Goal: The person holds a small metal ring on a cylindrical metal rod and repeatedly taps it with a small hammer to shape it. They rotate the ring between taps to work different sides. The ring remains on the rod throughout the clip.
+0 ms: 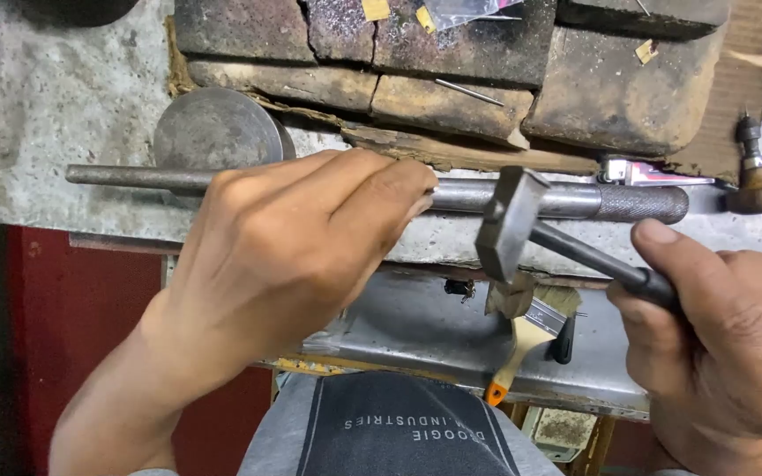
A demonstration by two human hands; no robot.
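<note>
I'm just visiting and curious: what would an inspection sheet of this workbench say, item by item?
Surface: worn grey metal bench top, scratched and stained.
Job's things: long tapered steel rod lying across the bench; small dark metal hammer held with its head just in front of the rod.
Clutter: cracked sooty bricks, round metal disc, wooden-handled paintbrush, wooden-knobbed tool.
Hands: left hand pinched at the rod; right hand gripping the hammer handle.
Cables: nothing seen.
Surroundings: red panel below the bench; dark apron on the lap.
</note>
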